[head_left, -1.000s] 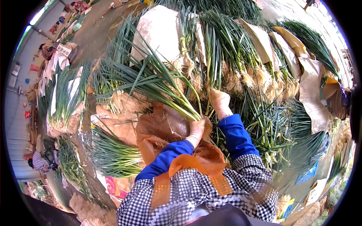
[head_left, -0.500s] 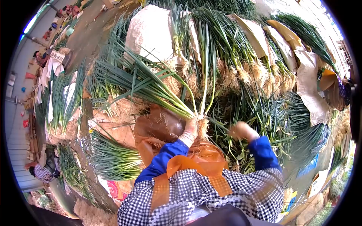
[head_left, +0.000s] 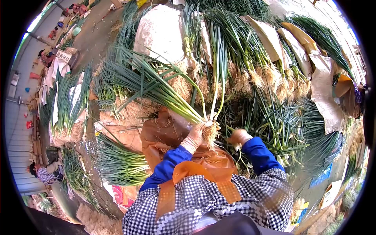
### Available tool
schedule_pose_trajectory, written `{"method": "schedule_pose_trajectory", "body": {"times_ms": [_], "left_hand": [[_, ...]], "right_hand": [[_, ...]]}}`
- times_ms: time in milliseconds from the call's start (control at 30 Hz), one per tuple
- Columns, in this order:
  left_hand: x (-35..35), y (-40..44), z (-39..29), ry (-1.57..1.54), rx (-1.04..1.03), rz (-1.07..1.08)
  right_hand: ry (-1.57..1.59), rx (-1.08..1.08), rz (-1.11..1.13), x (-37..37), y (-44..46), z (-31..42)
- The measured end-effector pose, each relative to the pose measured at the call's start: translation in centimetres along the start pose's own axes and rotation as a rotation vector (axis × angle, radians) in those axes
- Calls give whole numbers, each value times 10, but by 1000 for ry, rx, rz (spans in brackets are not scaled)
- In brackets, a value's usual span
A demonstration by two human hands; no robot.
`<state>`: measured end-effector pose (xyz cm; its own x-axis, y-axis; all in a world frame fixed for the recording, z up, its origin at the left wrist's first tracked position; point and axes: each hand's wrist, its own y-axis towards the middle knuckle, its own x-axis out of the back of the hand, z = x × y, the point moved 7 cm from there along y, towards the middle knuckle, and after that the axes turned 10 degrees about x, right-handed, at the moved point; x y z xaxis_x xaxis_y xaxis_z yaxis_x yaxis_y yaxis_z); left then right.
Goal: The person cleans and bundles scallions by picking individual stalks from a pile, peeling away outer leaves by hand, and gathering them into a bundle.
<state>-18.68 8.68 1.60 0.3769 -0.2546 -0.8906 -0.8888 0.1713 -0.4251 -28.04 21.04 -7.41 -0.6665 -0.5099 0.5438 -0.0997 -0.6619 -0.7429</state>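
My left hand (head_left: 197, 135) is closed round the root end of a bunch of green onions (head_left: 168, 96), whose leaves fan out to the upper left. Two or more stalks (head_left: 215, 100) from the same grip point up toward the back. Pale roots (head_left: 211, 135) hang just right of my left fingers. My right hand (head_left: 239, 138) is apart from the bunch, to its right, with curled fingers over loose leaves (head_left: 270, 131); what it holds, if anything, is too small to make out. An orange-brown apron (head_left: 164, 133) lies under my left hand.
Rows of onion bundles (head_left: 243, 51) with roots toward me lie behind, partly under pale sacks (head_left: 158, 33). Another bundle (head_left: 121, 162) lies at left, near brown sheeting (head_left: 123, 131). More onions (head_left: 70, 105) are farther left. A person (head_left: 45, 172) is at the far left edge.
My right hand has left the stalks near my left hand, swung out right, then come slightly back. The stalks now stand spread from my left grip, with the roots showing.
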Motion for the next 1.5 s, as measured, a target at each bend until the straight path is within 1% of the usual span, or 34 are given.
{"method": "schedule_pose_trajectory", "body": {"times_ms": [33, 100, 167, 200, 233, 300, 333, 367, 433, 467, 500, 533, 567, 600, 633, 700, 733, 767, 833, 867, 900, 933, 967, 1000, 1033, 1100, 1133, 1167, 1233, 1267, 1300, 1367, 1400, 1500], "left_hand": [[2, 0, 0, 31, 17, -21], [9, 7, -3, 107, -26, -70], [46, 20, 1, 63, -26, -59], [57, 23, 0, 16, -28, -51], [41, 12, -6, 155, -77, 6], [-45, -29, -8, 109, -69, 155], [-32, -24, -10, 87, -87, 146], [-20, -18, -12, 66, -107, 137], [39, 1, -9, -40, -116, -130], [38, 6, -7, -97, -93, -3], [23, 1, -5, -32, -20, -82], [7, 0, -3, -118, 58, 77], [-10, -3, -3, -204, 132, 237], [-49, -17, -15, -150, 24, 369], [-74, -29, -20, -184, 80, 510], [-105, -56, -49, -119, -163, 509], [-122, -69, -66, -48, -294, 654], [-137, -85, -81, 21, -424, 798], [-144, -108, -101, 116, -622, 761], [-131, -102, -104, 84, -603, 677], [-110, -93, -104, 49, -579, 589], [-87, -75, -97, 30, -378, 555], [-64, -64, -94, 140, -545, 108], [-62, -52, -74, 99, -461, 98], [-57, -41, -53, 59, -376, 85], [8, -5, -8, -3, -195, 39], [18, 2, 10, 42, -156, -56], [26, 10, 28, -7, -55, -39], [33, 18, 41, -51, 60, -62], [31, 21, 42, -99, 79, -12], [29, 20, 39, -69, -2, -40], [57, 30, 35, -129, -118, -109], [62, 30, 32, -120, -147, -155], [62, 25, 22, -109, -218, -251]], "right_hand": [[119, -102, 31, 19, -17, 1], [1532, 554, -442, 58, -31, 39], [1253, 573, -795, 95, -46, 72], [1350, 557, -818, 80, -11, 63], [1320, 525, -948, 99, -33, 72], [1708, 498, -1086, 99, -19, 45], [1493, 446, -932, 98, -11, 40], [1001, 379, -933, 95, -8, 46], [-88, 698, -1105, 129, -56, 108], [-15, 475, -807, 142, -40, 102], [225, 372, -792, 160, -36, 79], [435, 314, -984, 187, -35, 58], [325, 136, -1152, 205, -14, 25], [238, 48, -1109, 226, -14, 27], [208, 90, -1210, 236, -3, 28], [16, -11, -1014, 243, 31, 37], [26, -47, -886, 242, 46, 37], [23, 33, -976, 241, 44, 38], [536, 86, -834, 223, 32, 27], [829, 210, -741, 205, 20, 31], [955, 397, -754, 182, 28, 20], [1100, 559, -743, 168, -1, 32], [1207, 587, -676, 146, -11, 31], [1320, 684, -663, 131, -27, 41], [1336, 663, -631, 117, -39, 49], [1412, 698, -574, 95, -51, 68], [1562, 643, -422, 79, -47, 69], [1361, 615, -456, 74, -36, 60], [1432, 626, -551, 98, -38, 59], [1357, 459, -737, 113, -43, 51], [1345, 479, -834, 105, -2, 27], [949, 135, -1092, 108, -1, 23], [686, 91, -1296, 111, -13, 28], [826, 147, -1080, 57, -17, 34]]}}
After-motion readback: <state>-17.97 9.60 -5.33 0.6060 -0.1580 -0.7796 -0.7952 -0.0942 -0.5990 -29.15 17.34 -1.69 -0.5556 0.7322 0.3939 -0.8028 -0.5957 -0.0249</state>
